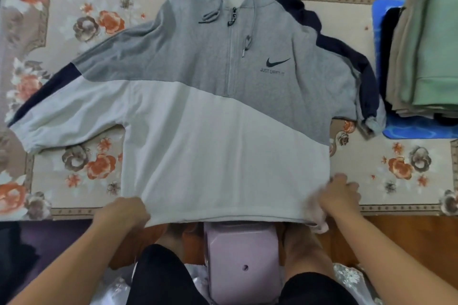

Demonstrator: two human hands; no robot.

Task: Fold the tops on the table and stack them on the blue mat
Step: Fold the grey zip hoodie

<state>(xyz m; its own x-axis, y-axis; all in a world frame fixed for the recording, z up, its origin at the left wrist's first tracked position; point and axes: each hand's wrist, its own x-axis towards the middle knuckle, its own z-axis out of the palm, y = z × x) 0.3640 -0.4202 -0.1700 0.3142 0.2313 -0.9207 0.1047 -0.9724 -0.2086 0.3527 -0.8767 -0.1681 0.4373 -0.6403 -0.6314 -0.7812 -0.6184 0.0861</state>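
a grey hoodie (pixel 223 111) lies front-up and spread flat on the counter (pixel 396 181) with its floral cloth; a dark swoosh logo (pixel 276 62) sits on the chest, the small lettering beneath it too blurred to read; the left hand (pixel 124 210) grips the hem at its left corner, fingers curled under; the right hand (pixel 339 195) pinches the hem's right corner; folded tops (pixel 426 57) sit stacked on the blue mat (pixel 381 20) at the right.

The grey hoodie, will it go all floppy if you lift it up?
Probably floppy: the grey hoodie lies flat with soft wrinkles, its sleeves draped sideways. Its cords would likely dangle. Both hands, left and right, grip its hem, perhaps because it sags.
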